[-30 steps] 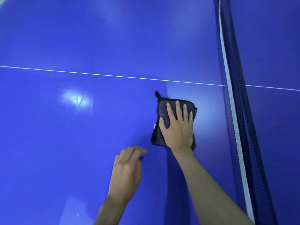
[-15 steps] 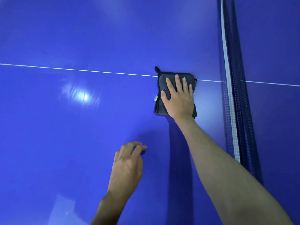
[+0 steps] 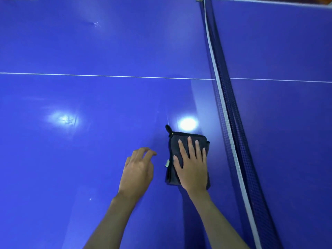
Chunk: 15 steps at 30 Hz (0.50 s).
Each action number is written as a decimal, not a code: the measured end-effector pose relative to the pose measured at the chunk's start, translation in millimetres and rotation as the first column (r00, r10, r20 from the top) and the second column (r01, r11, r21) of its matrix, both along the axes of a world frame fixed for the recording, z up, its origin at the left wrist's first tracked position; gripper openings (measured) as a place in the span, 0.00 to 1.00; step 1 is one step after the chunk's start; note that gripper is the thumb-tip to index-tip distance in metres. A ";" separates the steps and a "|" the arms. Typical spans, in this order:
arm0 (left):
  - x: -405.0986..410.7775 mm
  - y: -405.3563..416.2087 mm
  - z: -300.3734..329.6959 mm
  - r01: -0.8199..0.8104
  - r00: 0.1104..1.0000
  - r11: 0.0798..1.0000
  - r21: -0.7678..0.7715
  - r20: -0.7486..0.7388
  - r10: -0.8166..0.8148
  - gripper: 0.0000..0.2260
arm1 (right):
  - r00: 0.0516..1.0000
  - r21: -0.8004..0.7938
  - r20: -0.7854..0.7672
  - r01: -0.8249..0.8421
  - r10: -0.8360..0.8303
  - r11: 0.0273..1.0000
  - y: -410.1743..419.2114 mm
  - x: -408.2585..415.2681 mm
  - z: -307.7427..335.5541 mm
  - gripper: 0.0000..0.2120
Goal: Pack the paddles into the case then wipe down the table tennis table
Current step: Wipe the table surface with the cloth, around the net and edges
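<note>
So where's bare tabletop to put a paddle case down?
Bare blue table spreads left of the left hand, and beyond the white centre line. Tight: folded grey cloth under the right hand, close beside the net.

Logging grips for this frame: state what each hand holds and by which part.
Nothing is gripped. The right hand presses flat, fingers straight, on top of the folded grey cloth on the table. The left hand holds nothing.

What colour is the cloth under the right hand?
Dark grey with black edging and a black loop; the cloth shows in the head view, under the right hand.
</note>
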<state>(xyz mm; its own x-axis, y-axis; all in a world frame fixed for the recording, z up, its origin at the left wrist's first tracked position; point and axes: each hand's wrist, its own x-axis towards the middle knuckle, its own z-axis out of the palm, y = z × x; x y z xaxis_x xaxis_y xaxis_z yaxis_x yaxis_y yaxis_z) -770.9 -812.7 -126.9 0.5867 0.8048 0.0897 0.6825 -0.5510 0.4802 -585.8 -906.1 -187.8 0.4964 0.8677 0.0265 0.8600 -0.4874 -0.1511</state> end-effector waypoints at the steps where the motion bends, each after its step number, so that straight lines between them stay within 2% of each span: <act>1: -1.7 -5.3 2.7 0.014 1.000 1.000 0.010 0.012 -0.014 0.17 | 1.000 -0.007 -0.002 0.014 -0.015 1.000 -20.4 -10.0 1.0 0.29; 4: -0.9 -20.6 6.7 0.063 0.998 0.998 0.025 0.021 -0.063 0.17 | 0.998 -0.031 -0.005 0.065 -0.066 0.997 -70.1 -34.8 3.5 0.29; 7: 6.5 -28.5 6.3 0.099 0.995 0.995 0.017 0.021 -0.099 0.17 | 0.996 -0.047 -0.007 0.088 -0.088 0.995 -83.3 -40.2 7.0 0.31; 15: 56.8 -6.8 -10.5 0.058 0.998 0.997 0.054 -0.025 -0.057 0.15 | 0.999 -0.023 0.013 0.034 -0.034 0.999 -6.6 47.6 -0.1 0.31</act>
<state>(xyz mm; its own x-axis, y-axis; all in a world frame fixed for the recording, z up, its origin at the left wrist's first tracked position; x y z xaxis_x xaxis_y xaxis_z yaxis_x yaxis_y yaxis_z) -714.0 -819.6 -137.4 0.6344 0.7640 0.1178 0.6597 -0.6145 0.4325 -538.2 -912.6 -187.9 0.5254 0.8508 0.0129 0.8447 -0.5197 -0.1284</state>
